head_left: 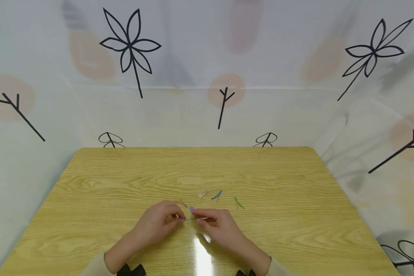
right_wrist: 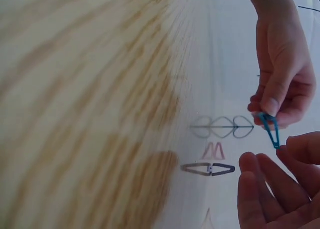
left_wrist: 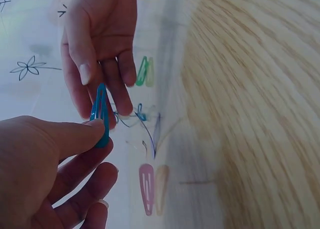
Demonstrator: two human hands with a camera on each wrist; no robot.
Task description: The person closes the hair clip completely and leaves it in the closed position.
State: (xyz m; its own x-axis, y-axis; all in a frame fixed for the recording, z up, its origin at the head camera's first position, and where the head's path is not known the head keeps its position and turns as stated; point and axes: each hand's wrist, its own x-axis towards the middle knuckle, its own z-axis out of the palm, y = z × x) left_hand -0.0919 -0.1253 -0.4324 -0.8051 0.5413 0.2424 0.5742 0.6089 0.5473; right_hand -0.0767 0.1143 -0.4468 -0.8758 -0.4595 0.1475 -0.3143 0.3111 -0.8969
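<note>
Here, nearest the viewer, a person's two hands meet low over a pale wood-grain worktop point(head_left: 296, 230), sleeves just showing at the bottom edge. The left hand point(left_wrist: 45, 164) pinches a small teal snap hair clip point(left_wrist: 100, 114) between thumb and forefinger. The right hand point(left_wrist: 100, 44) has its fingers curled close beside the clip's other end; whether it truly grips the clip or only touches it cannot be told.

The clip is held just above the worktop, between the two hands. In the head view its long axis seems to run roughly left to right, one end towards each hand; which end is the narrow one is not clear.

As a judgement: the clip is small and smooth, so a light pinch could let it slip, spring open, or drop among the others.

Just beyond lie loose clips: a pink clip point(head_left: 203, 193), a blue clip point(head_left: 216, 196) and a green clip point(head_left: 239, 203). Farthest back hangs a leaf-printed curtain point(head_left: 193, 57).
</note>
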